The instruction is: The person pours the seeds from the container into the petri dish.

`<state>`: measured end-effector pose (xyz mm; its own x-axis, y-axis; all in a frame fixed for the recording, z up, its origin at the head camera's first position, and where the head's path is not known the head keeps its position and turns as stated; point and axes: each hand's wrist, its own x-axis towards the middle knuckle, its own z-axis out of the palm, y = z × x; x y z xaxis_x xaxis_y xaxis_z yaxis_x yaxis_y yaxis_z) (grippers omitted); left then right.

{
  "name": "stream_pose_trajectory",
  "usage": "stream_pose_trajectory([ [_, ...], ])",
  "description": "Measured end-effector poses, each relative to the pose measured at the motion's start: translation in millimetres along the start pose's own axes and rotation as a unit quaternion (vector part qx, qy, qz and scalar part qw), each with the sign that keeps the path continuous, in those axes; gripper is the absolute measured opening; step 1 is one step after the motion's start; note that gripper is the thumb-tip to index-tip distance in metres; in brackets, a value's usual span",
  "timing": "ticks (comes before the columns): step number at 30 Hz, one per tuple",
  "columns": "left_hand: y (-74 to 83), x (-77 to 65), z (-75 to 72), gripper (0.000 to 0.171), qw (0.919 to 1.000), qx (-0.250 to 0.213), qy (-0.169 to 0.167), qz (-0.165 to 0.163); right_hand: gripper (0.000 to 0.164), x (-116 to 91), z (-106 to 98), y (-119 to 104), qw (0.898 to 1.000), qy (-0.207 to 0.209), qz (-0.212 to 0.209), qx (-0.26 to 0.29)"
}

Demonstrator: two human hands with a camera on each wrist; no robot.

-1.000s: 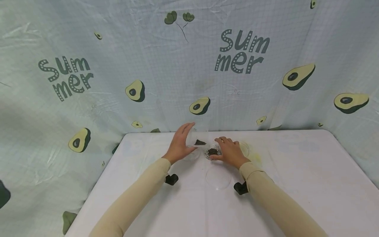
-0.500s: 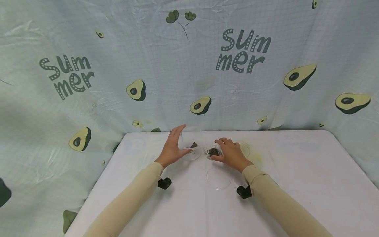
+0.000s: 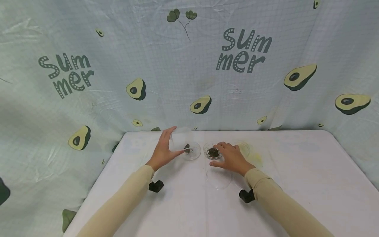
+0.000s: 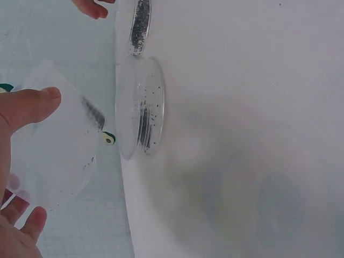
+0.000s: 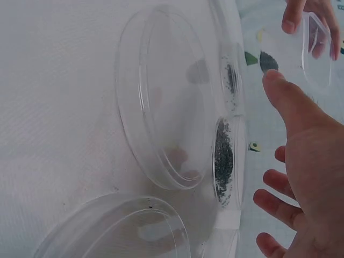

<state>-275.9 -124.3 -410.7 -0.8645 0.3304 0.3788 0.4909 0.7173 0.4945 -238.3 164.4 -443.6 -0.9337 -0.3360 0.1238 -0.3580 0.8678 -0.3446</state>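
My left hand [image 3: 164, 149] grips a clear plastic container [image 3: 181, 135], tilted on its side, with fingers at the top and thumb underneath. Dark grains cling inside the container [image 4: 54, 150] in the left wrist view. Its mouth is over the left petri dish [image 3: 199, 153], which has a small dark pile in it. Just to the right, a second petri dish [image 3: 204, 152] holds a larger heap of dark grains [image 3: 213, 152]. My right hand [image 3: 232, 157] hovers beside this dish, fingers spread and holding nothing. In the right wrist view, a gap shows between the fingers [image 5: 279, 183] and the dish.
A clear petri dish [image 5: 141, 80] without grains lies nearer on the white table [image 3: 183, 210]. Another clear dish [image 3: 248, 148] with a yellowish tint stands behind my right hand. A patterned curtain [image 3: 160, 65] hangs along the table's far edge.
My left hand has carried the tilted container leftward, from beside the second dish to over the left dish. My right hand's fingers have loosened from the second dish, the thumb coming away.
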Motion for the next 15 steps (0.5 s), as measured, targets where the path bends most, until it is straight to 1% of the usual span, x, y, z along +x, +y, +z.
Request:
stream_pose_trajectory([
  [4, -2.0, -2.9, -3.4, 0.097, 0.9997, -0.012, 0.001, -0.022, 0.071, -3, 0, -2, 1.0, -0.004, -0.012, 0.008],
  [10, -7.6, -7.5, -6.6, 0.097, 0.9984, -0.023, 0.007, -0.052, 0.062, -7, 2, -4, 0.999, 0.009, -0.039, -0.006],
  [15, -11.7, -10.8, -8.4, 0.097, 0.9966, -0.028, 0.01, -0.077, 0.061, -11, 2, -6, 0.999, 0.001, -0.033, -0.001],
])
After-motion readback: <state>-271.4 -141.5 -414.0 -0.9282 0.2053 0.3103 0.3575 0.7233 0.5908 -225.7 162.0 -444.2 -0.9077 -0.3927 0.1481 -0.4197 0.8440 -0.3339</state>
